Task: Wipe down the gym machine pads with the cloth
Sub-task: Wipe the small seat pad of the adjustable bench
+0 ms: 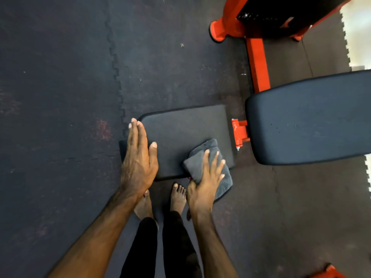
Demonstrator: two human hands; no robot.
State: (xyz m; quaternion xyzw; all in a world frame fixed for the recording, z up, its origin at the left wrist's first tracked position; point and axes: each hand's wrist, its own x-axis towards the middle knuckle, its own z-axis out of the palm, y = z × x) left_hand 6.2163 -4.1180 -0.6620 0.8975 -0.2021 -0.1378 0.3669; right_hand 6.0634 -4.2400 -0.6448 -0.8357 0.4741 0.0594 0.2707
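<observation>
Dark interlocking rubber floor tiles (60,77) — bright, perhaps bare, floor (359,27) beyond.

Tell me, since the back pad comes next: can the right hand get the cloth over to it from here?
Probably yes: the right hand already presses the cloth, and only an orange hinge bracket separates the seat pad from the back pad.
</observation>
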